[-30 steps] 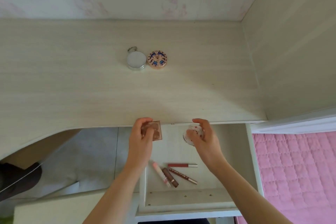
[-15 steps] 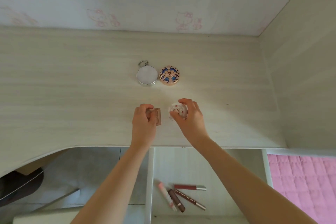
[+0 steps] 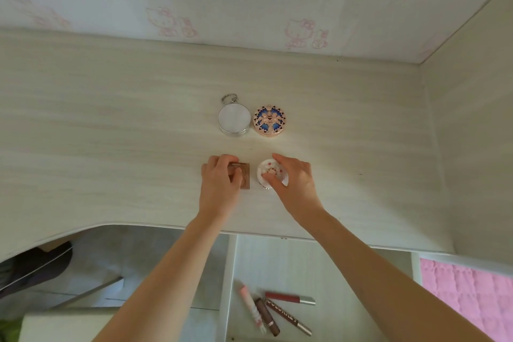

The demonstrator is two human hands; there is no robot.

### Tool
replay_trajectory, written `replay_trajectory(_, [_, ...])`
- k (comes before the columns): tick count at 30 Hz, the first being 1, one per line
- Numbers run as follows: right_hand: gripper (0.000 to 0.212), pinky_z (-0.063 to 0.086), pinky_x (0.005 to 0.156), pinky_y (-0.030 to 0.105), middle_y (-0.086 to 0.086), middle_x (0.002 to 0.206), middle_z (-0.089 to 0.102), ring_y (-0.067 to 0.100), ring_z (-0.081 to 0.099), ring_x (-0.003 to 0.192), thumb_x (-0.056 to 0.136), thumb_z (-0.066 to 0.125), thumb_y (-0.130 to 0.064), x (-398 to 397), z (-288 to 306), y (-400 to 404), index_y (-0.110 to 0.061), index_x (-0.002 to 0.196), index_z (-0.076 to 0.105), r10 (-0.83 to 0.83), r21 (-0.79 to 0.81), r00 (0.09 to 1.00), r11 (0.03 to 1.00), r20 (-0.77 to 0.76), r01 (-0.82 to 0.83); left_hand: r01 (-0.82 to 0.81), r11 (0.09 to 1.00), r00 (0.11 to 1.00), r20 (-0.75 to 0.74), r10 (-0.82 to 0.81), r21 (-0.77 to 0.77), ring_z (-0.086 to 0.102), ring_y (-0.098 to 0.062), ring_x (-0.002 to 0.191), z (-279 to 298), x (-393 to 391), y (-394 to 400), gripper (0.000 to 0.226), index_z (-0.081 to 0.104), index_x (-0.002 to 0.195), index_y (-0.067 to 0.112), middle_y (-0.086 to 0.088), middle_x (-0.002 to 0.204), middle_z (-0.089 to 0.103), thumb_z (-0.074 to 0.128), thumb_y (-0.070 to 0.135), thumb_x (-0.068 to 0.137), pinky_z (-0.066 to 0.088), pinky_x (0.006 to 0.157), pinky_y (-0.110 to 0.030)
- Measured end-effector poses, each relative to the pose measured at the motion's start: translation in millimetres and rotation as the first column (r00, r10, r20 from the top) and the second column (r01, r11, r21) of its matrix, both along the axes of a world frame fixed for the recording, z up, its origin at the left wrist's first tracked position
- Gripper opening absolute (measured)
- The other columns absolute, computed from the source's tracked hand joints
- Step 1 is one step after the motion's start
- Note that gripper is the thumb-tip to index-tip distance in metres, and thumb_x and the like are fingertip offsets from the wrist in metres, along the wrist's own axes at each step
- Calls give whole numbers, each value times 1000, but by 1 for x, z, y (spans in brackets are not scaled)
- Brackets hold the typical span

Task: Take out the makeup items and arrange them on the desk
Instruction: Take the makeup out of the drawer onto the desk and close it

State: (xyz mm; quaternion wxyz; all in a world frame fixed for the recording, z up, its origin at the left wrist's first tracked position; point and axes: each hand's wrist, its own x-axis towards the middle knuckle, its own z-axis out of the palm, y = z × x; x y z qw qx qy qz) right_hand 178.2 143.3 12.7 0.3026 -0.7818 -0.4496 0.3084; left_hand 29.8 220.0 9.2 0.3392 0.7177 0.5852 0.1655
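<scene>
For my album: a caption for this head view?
Both hands set compacts on the desk.

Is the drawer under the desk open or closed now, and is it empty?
Open, not empty. The drawer is pulled out below the desk edge, and four slim makeup tubes lie inside it.

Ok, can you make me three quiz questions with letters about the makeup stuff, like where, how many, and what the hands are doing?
1. Where is the blue patterned compact?
A in the drawer
B right of the silver compact
C on the bed

2. How many tubes lie in the drawer?
A two
B four
C six

3. What is the left hand doing?
A holding the brown square palette
B hanging empty
C waving

Answers: B, the two sit side by side on the desk; B, four tubes show; A, its fingers curl round the palette.
</scene>
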Motion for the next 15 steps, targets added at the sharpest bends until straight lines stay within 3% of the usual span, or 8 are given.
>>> replay_trajectory(5, [52,33,93,17,-3,118,48,15,41,121,87,66,-29,1,6,0,-22,135,49,-35,-9,996,999,-80,35,42,996,998,-56,-37,78,41,-27,109,1,-3,2,24,64,114,10,-7,119,54,57,11,91,43,91,-36])
replay_trajectory(10, [55,37,94,20,-3,132,45,15,42,121,87,65,-34,-5,6,-8,-17,136,46,-6,62,1000,998,15,5,50,978,999,-26,-46,201,44,-28,118,6,-13,-10,31,62,120,8,-9,127,54,60,7,89,46,93,-34])
replay_trajectory(13, [69,41,97,27,0,134,41,18,39,121,82,69,-41,-12,4,-15,-14,139,40,0,71,993,997,117,-8,186,929,983,-70,-172,319,47,-28,118,4,-21,-28,39,62,120,7,-9,126,55,71,10,82,45,95,-31])
replay_trajectory(15, [76,43,98,31,5,135,41,22,40,121,80,71,-42,-18,3,-17,-11,141,38,24,55,978,998,206,-36,239,918,970,-108,-216,317,48,-29,121,0,-22,-36,42,64,119,6,-9,127,56,74,11,79,48,93,-32])
